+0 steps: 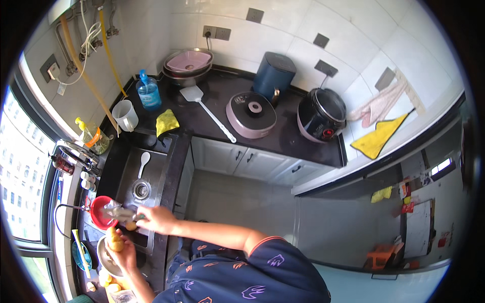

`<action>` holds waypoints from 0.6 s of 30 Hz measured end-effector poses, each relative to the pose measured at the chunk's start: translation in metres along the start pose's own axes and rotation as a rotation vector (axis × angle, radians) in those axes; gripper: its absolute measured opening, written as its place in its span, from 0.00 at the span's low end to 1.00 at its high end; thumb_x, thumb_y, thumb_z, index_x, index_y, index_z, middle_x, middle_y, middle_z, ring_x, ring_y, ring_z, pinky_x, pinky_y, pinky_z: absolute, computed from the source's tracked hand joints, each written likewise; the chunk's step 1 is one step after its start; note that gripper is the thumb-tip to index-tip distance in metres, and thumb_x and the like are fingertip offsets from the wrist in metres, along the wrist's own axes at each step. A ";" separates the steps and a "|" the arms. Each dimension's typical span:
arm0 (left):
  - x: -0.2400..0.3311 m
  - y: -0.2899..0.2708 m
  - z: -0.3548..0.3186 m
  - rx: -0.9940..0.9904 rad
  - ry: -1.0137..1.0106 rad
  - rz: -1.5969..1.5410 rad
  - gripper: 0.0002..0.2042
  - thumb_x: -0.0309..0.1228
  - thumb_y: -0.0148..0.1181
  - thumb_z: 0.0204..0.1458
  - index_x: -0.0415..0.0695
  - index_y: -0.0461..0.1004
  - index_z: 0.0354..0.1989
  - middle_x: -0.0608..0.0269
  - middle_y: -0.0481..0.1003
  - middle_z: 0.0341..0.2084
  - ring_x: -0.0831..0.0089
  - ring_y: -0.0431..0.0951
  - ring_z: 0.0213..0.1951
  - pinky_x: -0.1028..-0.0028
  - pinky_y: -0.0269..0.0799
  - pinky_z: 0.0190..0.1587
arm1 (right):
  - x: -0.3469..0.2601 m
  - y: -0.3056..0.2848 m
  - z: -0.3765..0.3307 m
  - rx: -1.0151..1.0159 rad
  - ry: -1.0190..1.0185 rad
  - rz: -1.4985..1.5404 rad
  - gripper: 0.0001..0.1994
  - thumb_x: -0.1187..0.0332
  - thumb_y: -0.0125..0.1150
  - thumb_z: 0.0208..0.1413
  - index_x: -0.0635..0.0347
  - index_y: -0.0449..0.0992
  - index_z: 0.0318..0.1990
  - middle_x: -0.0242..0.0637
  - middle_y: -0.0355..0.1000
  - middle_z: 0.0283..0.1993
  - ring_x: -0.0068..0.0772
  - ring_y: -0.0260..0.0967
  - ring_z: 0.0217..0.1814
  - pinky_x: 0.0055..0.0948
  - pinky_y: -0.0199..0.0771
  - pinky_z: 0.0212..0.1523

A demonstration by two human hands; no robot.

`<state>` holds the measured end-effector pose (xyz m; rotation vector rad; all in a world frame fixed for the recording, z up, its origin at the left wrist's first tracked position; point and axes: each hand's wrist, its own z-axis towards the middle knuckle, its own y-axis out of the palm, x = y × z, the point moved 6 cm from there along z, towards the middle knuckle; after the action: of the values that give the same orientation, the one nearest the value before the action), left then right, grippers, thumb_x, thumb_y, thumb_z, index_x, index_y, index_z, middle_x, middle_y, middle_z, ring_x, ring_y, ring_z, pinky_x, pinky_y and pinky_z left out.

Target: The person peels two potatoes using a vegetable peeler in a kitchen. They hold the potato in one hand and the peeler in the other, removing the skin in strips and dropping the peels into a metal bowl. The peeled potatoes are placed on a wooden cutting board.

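A potato point(115, 241) is gripped by the left hand point(124, 252) over the sink point(151, 166), so peels drop in; a peeler point(123, 214) is gripped by the right hand point(156, 219).

The person wears a dark navy short-sleeved shirt point(252, 275) patterned with small orange-red motifs, at six o'clock in the view. An orange-red band trims the sleeve cuff point(258, 241). Both forearms are bare below it.

Glossy black counter point(212, 108), brushed steel sink point(156, 169), red plastic bowl point(99, 212).
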<state>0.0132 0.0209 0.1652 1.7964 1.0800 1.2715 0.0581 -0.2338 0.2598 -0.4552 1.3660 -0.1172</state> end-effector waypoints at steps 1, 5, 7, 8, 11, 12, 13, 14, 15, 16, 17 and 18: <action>-0.020 0.022 -0.004 0.077 -0.039 0.009 0.24 0.50 0.54 0.63 0.46 0.70 0.59 0.58 0.77 0.50 0.70 0.78 0.40 0.72 0.76 0.40 | 0.009 -0.018 -0.011 0.066 0.041 -0.011 0.17 0.54 0.66 0.55 0.53 0.75 0.44 0.44 0.77 0.26 0.47 0.78 0.27 0.46 0.72 0.27; -0.097 0.041 -0.004 0.144 -0.421 0.010 0.24 0.52 0.58 0.59 0.46 0.73 0.53 0.61 0.78 0.44 0.72 0.78 0.37 0.73 0.75 0.34 | 0.067 -0.082 -0.084 0.421 0.232 0.041 0.18 0.53 0.66 0.56 0.56 0.75 0.45 0.43 0.77 0.26 0.46 0.78 0.29 0.41 0.73 0.29; -0.130 0.049 -0.005 0.125 -0.480 0.027 0.23 0.51 0.59 0.58 0.47 0.74 0.53 0.62 0.79 0.43 0.72 0.78 0.36 0.74 0.74 0.34 | 0.076 -0.125 -0.130 0.491 0.392 -0.006 0.17 0.54 0.65 0.57 0.56 0.75 0.45 0.43 0.78 0.26 0.44 0.79 0.28 0.40 0.73 0.28; -0.145 0.056 -0.006 0.117 -0.494 0.014 0.22 0.51 0.59 0.58 0.47 0.74 0.53 0.62 0.79 0.44 0.71 0.78 0.36 0.74 0.74 0.34 | 0.080 -0.147 -0.150 0.540 0.425 -0.048 0.17 0.54 0.65 0.57 0.57 0.75 0.44 0.43 0.78 0.26 0.43 0.79 0.27 0.40 0.73 0.28; -0.189 0.086 -0.016 0.054 -0.552 -0.019 0.21 0.50 0.59 0.59 0.48 0.74 0.53 0.61 0.78 0.46 0.71 0.78 0.38 0.74 0.73 0.36 | 0.093 -0.205 -0.212 0.686 0.498 -0.121 0.15 0.56 0.66 0.58 0.57 0.74 0.42 0.42 0.78 0.26 0.42 0.79 0.27 0.39 0.73 0.27; -0.202 0.094 -0.018 0.056 -0.570 0.005 0.22 0.50 0.59 0.59 0.48 0.74 0.53 0.61 0.78 0.46 0.71 0.78 0.38 0.74 0.73 0.36 | 0.099 -0.222 -0.231 0.743 0.479 -0.147 0.15 0.56 0.66 0.58 0.58 0.74 0.40 0.41 0.77 0.25 0.42 0.78 0.27 0.37 0.72 0.27; -0.215 0.101 -0.020 0.058 -0.586 0.027 0.22 0.50 0.58 0.59 0.48 0.74 0.53 0.61 0.78 0.46 0.71 0.78 0.38 0.74 0.73 0.36 | 0.105 -0.238 -0.245 0.800 0.463 -0.137 0.15 0.56 0.66 0.58 0.58 0.74 0.39 0.40 0.75 0.24 0.40 0.77 0.26 0.36 0.71 0.27; -0.226 0.105 -0.021 0.059 -0.595 0.049 0.22 0.51 0.58 0.59 0.48 0.74 0.53 0.61 0.78 0.45 0.71 0.78 0.38 0.74 0.73 0.36 | 0.110 -0.251 -0.259 0.830 0.481 -0.134 0.15 0.56 0.66 0.59 0.59 0.74 0.38 0.40 0.74 0.23 0.39 0.75 0.25 0.35 0.70 0.27; -0.239 0.111 -0.018 0.056 -0.608 0.072 0.22 0.51 0.58 0.59 0.48 0.74 0.53 0.62 0.78 0.45 0.71 0.78 0.38 0.74 0.73 0.35 | 0.114 -0.267 -0.272 0.865 0.498 -0.133 0.15 0.56 0.66 0.59 0.59 0.73 0.37 0.40 0.73 0.23 0.39 0.74 0.24 0.35 0.70 0.27; -0.253 0.119 -0.016 0.024 -0.603 0.113 0.22 0.51 0.58 0.59 0.48 0.74 0.52 0.62 0.78 0.44 0.73 0.78 0.37 0.75 0.73 0.35 | 0.120 -0.281 -0.283 0.885 0.498 -0.143 0.15 0.57 0.65 0.59 0.59 0.73 0.37 0.40 0.73 0.23 0.39 0.74 0.24 0.35 0.70 0.27; -0.269 0.124 -0.014 0.060 -0.609 0.142 0.22 0.51 0.58 0.59 0.48 0.74 0.51 0.63 0.79 0.43 0.74 0.78 0.36 0.75 0.73 0.35 | 0.128 -0.295 -0.296 0.903 0.498 -0.153 0.15 0.57 0.65 0.59 0.60 0.73 0.37 0.40 0.73 0.23 0.39 0.74 0.24 0.35 0.70 0.27; -0.284 0.134 -0.012 0.040 -0.608 0.148 0.21 0.51 0.57 0.59 0.48 0.75 0.51 0.63 0.79 0.43 0.74 0.78 0.36 0.75 0.73 0.35 | 0.135 -0.307 -0.303 0.914 0.491 -0.156 0.15 0.57 0.65 0.60 0.60 0.73 0.37 0.40 0.73 0.22 0.38 0.73 0.23 0.35 0.69 0.27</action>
<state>-0.0170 -0.2920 0.1735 2.1253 0.6406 0.6957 -0.1490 -0.6331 0.2129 0.2636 1.5789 -0.9867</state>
